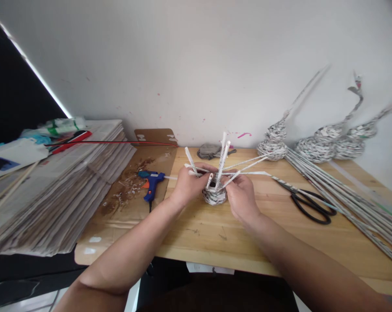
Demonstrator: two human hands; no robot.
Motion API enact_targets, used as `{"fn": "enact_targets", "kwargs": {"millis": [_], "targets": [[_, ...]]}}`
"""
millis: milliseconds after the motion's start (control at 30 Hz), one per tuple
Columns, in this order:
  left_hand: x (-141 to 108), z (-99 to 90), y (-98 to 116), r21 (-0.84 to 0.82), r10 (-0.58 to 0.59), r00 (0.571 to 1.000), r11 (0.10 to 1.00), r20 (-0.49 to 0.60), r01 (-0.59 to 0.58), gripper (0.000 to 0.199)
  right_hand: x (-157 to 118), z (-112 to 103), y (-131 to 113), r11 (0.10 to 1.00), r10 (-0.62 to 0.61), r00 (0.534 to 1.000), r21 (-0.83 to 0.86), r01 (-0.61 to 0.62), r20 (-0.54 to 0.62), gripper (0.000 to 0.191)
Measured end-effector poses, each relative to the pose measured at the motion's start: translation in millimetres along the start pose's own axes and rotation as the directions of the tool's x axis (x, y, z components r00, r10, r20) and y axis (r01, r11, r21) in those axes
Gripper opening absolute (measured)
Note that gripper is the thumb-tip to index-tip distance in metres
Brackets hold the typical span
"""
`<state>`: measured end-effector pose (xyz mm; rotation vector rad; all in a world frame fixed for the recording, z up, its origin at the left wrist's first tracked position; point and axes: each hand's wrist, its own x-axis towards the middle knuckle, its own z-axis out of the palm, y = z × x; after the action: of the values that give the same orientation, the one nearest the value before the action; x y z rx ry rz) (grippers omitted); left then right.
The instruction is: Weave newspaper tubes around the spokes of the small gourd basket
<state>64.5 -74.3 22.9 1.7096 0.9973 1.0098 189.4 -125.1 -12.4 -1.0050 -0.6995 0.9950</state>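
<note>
Between my hands stands a small round basket [214,197] woven from rolled newspaper, with several paper tubes [222,160] sticking up and outward from its rim. My left hand [193,181] is closed at the basket's left side, its fingers curled over the rim among the tubes. On the right side, my right hand [242,193] is closed too, thumb and fingers pinching near the base of a paper tube [231,178] that slants out to the right. The fingertips of both hands are partly hidden by the tubes and the basket.
Left of the basket, a blue glue gun [154,186] lies on cardboard [124,221] beside a tall newspaper stack [69,186]. Black scissors [308,203] and long paper tubes [345,199] lie to the right. Woven gourd shapes [272,145] stand against the wall [196,65].
</note>
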Motion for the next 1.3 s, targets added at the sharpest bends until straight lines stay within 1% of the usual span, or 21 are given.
{"fn": "enact_targets", "kwargs": {"millis": [100,233,300,400,467,567,633,733,833,867,900,933,1000,1033,1100,1133,1167,1233,1267,1300], "targets": [[-1,2.0,3,0.018,0.021,0.999,1.0,-0.033,-0.02,0.008,1,-1,2,1.0,0.012,1.0,-0.008,-0.012,-0.011,0.012],[-2,4.2,7,-0.008,0.012,0.997,1.0,-0.07,-0.013,0.007,1,-1,4,0.999,-0.039,0.999,-0.029,0.039,-0.014,0.015],[-2,3.6,8,-0.015,0.023,0.998,1.0,-0.055,-0.024,0.01,1,-2,3,0.994,-0.072,0.997,-0.085,0.072,0.009,0.013],[-1,1.6,6,-0.034,0.042,0.999,0.999,0.006,-0.041,0.015,2,-4,-1,0.973,-0.128,0.991,-0.191,0.13,0.022,0.009],[-1,0.7,4,-0.054,0.039,0.999,0.998,0.03,-0.037,0.012,2,-5,-2,0.961,-0.149,0.989,-0.232,0.15,0.022,0.007],[-1,0.9,0,-0.081,0.031,0.999,0.996,0.036,-0.028,0.006,3,-5,-1,0.955,-0.138,0.99,-0.258,0.144,0.042,0.007],[0,1.5,-2,-0.07,0.039,0.999,0.997,0.026,-0.037,0.006,3,-5,0,0.963,-0.125,0.991,-0.233,0.134,0.05,0.01],[2,1.4,-6,0.023,0.077,0.996,0.997,-0.033,-0.077,0.007,7,-7,-5,0.979,-0.123,0.992,-0.162,0.122,0.004,0.015],[4,-0.3,-9,0.104,0.071,0.993,0.993,-0.095,-0.061,0.007,11,-11,-22,0.975,-0.176,0.982,-0.149,0.163,-0.073,0.016],[5,-1.1,-9,0.112,0.059,0.993,0.993,-0.103,-0.048,0.006,13,-13,-29,0.977,-0.185,0.979,-0.12,0.174,-0.084,0.021],[5,-1.7,-10,0.116,0.05,0.993,0.993,-0.104,-0.038,0.005,13,-15,-37,0.982,-0.187,0.978,-0.053,0.183,-0.089,0.028],[5,-2.2,-10,0.118,0.044,0.994,0.993,-0.101,-0.032,0.005,14,-17,-44,0.978,-0.206,0.976,0.014,0.207,-0.067,0.031],[5,-2.4,-9,0.121,0.047,0.995,0.992,-0.093,-0.035,0.005,13,-19,-54,0.953,-0.293,0.956,0.083,0.292,-0.006,0.024],[4,-2.2,-9,0.122,0.047,0.995,0.992,-0.092,-0.036,0.005,11,-20,-58,0.934,-0.349,0.937,0.089,0.347,0.017,0.019],[4,-1.3,-8,0.117,0.035,0.995,0.993,-0.089,-0.025,0.005,9,-19,-60,0.907,-0.417,0.908,0.088,0.412,0.043,0.024],[3,-0.7,-8,0.109,0.027,0.996,0.994,-0.087,-0.017,0.005,8,-18,-60,0.91,-0.407,0.912,0.106,0.401,0.046,0.027],[3,-0.2,-7,0.098,0.019,0.996,0.995,-0.084,-0.011,0.006,8,-17,-57,0.923,-0.369,0.929,0.133,0.36,0.044,0.027],[3,0.7,-7,0.075,0.003,0.997,0.997,-0.079,0.003,0.006,6,-12,-49,0.958,-0.239,0.971,0.17,0.231,0.03,0.023],[3,1.0,-7,0.065,0.0,0.997,0.998,-0.078,0.005,0.006,5,-10,-43,0.974,-0.173,0.985,0.153,0.169,0.015,0.022],[3,1.1,-7,0.055,0.004,0.996,0.998,-0.084,0.0,0.005,4,-8,-37,0.987,-0.131,0.991,0.095,0.131,-0.005,0.023]]}}
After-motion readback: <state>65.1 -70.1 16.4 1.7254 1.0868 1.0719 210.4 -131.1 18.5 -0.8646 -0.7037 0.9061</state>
